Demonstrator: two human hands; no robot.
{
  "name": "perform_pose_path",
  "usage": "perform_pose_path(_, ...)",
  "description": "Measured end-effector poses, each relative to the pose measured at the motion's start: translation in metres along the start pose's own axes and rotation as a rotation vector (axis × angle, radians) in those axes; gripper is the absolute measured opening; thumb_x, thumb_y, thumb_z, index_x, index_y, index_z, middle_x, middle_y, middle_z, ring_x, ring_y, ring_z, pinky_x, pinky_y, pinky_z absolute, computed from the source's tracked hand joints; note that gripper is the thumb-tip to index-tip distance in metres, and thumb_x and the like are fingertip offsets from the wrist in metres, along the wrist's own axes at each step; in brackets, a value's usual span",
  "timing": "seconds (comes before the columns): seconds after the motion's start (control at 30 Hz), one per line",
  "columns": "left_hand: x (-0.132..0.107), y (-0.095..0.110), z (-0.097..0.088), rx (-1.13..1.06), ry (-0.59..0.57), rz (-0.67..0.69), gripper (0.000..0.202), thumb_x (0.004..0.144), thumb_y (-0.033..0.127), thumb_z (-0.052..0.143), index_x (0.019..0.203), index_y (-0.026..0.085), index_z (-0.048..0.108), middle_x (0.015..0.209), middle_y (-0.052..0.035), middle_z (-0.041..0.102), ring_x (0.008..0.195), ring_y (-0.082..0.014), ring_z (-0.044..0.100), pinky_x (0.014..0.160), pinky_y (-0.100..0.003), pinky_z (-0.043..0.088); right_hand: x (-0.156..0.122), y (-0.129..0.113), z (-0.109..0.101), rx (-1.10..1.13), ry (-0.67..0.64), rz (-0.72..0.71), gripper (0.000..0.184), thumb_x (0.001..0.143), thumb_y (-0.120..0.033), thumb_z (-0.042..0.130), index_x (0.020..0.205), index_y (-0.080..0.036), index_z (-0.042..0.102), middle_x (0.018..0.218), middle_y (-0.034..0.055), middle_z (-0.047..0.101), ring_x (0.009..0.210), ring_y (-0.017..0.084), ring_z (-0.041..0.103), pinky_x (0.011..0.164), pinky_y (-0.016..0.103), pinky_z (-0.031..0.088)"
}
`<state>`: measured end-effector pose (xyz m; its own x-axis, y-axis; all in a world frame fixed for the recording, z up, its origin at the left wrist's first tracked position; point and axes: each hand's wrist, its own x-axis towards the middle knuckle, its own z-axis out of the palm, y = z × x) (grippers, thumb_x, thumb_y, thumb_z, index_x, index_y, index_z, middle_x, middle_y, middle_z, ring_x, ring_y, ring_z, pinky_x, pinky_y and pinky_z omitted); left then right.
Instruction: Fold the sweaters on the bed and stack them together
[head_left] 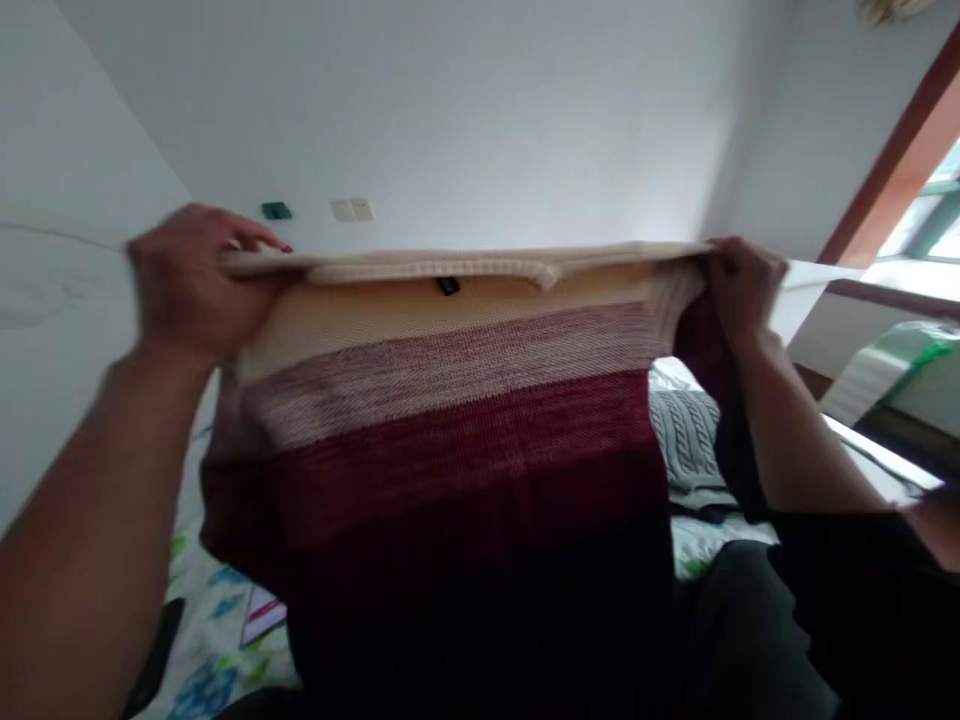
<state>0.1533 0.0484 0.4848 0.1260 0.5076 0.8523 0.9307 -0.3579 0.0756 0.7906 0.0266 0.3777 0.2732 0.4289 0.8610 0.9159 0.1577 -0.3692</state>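
A knitted sweater hangs in front of me, cream at the top, fading through pink and dark red to black at the bottom. A small black label sits inside its collar. My left hand grips the sweater's left shoulder with fingers closed round the knit. My right hand pinches the right shoulder the same way. Both arms are raised, so the sweater is stretched wide at shoulder height.
Below lies a bed with a flowered sheet and a grey cable-knit piece on it. White walls stand behind, with wall switches. A window with a reddish frame is at the right.
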Motion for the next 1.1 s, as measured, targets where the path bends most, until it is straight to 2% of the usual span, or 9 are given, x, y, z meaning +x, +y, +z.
perform_pose_path(0.1, -0.009, 0.002, 0.058, 0.109, -0.181, 0.129, 0.062, 0.107, 0.033, 0.030, 0.108, -0.020, 0.062, 0.155, -0.0208, 0.053, 0.151, -0.0376, 0.049, 0.110, -0.054, 0.038, -0.018, -0.020, 0.076, -0.096, -0.322, 0.128, 0.047, 0.108, -0.016, 0.057, 0.153, -0.005, 0.063, 0.127, 0.0193, 0.076, 0.119, 0.027, 0.067, 0.107, 0.040, 0.047)
perform_pose_path(0.2, -0.085, -0.006, 0.115, 0.098, -0.395, 0.049, 0.038, 0.106, 0.018, 0.046, 0.127, -0.008, 0.065, 0.169, -0.0223, 0.045, 0.158, -0.0393, 0.041, 0.122, -0.062, 0.028, -0.085, -0.029, 0.122, -0.169, -0.611, 0.119, 0.050, 0.101, -0.014, 0.063, 0.151, -0.009, 0.064, 0.140, 0.0237, 0.070, 0.128, 0.034, 0.064, 0.111, 0.048, 0.048)
perform_pose_path(0.3, -0.191, -0.021, 0.149, -0.017, -0.588, -0.154, 0.033, 0.095, 0.010, 0.063, 0.126, 0.007, 0.072, 0.158, -0.0168, 0.060, 0.148, -0.0336, 0.054, 0.124, -0.050, 0.035, -0.180, -0.028, 0.131, -0.107, -0.904, 0.129, 0.035, 0.104, -0.021, 0.060, 0.135, -0.016, 0.076, 0.126, 0.0161, 0.078, 0.116, 0.028, 0.072, 0.105, 0.038, 0.054)
perform_pose_path(0.37, -0.260, -0.028, 0.158, -0.133, -0.750, -0.449, 0.023, 0.080, 0.011, 0.077, 0.103, 0.016, 0.076, 0.121, -0.0111, 0.077, 0.125, -0.0308, 0.069, 0.112, -0.038, 0.047, -0.245, -0.023, 0.126, -0.014, -1.193, 0.189, 0.023, 0.101, -0.026, 0.066, 0.115, -0.018, 0.081, 0.107, 0.0099, 0.082, 0.101, 0.023, 0.077, 0.094, 0.030, 0.057)
perform_pose_path(0.47, -0.348, -0.029, 0.158, -0.382, -1.009, -0.883, 0.019, 0.073, 0.024, 0.086, 0.077, 0.024, 0.067, 0.069, -0.0003, 0.067, 0.097, -0.0316, 0.075, 0.090, -0.033, 0.054, -0.331, -0.011, 0.117, 0.005, -1.714, 0.515, 0.023, 0.098, -0.035, 0.074, 0.088, -0.015, 0.079, 0.078, 0.0067, 0.077, 0.070, 0.020, 0.076, 0.072, 0.028, 0.061)
perform_pose_path(0.57, -0.409, -0.018, 0.149, -0.470, -1.122, -1.073, 0.032, 0.067, 0.037, 0.091, 0.069, 0.026, 0.060, 0.061, -0.0004, 0.062, 0.093, -0.0378, 0.077, 0.083, -0.038, 0.056, -0.390, 0.001, 0.112, 0.003, -1.724, 0.573, 0.036, 0.091, -0.040, 0.082, 0.067, -0.016, 0.068, 0.063, 0.0057, 0.070, 0.066, 0.022, 0.076, 0.066, 0.027, 0.060)
perform_pose_path(0.73, -0.440, 0.004, 0.124, -0.766, -1.088, -1.183, 0.040, 0.054, 0.039, 0.098, 0.078, 0.023, 0.071, 0.088, -0.0087, 0.080, 0.113, -0.0401, 0.075, 0.102, -0.046, 0.057, -0.414, 0.008, 0.106, 0.127, -1.706, 0.737, 0.037, 0.083, -0.045, 0.089, 0.073, -0.019, 0.064, 0.056, 0.0004, 0.064, 0.064, 0.019, 0.074, 0.055, 0.020, 0.054)
perform_pose_path(0.9, -0.428, 0.000, 0.091, -1.086, -1.304, -1.267, 0.051, 0.054, 0.041, 0.104, 0.095, 0.022, 0.079, 0.105, -0.0092, 0.084, 0.116, -0.0353, 0.076, 0.112, -0.044, 0.054, -0.388, 0.022, 0.086, 0.384, -1.938, 0.803, 0.043, 0.065, -0.040, 0.100, 0.083, -0.016, 0.069, 0.073, -0.0004, 0.071, 0.065, 0.014, 0.072, 0.056, 0.016, 0.055)
perform_pose_path(1.1, -0.441, -0.015, 0.082, -0.891, -1.307, -1.470, 0.054, 0.058, 0.044, 0.105, 0.098, 0.023, 0.077, 0.091, -0.0052, 0.081, 0.083, -0.0264, 0.077, 0.069, -0.032, 0.058, -0.376, 0.045, 0.075, 0.232, -1.760, 1.019, 0.044, 0.081, -0.051, 0.092, 0.083, -0.014, 0.070, 0.078, 0.0076, 0.076, 0.060, 0.013, 0.070, 0.054, 0.018, 0.054)
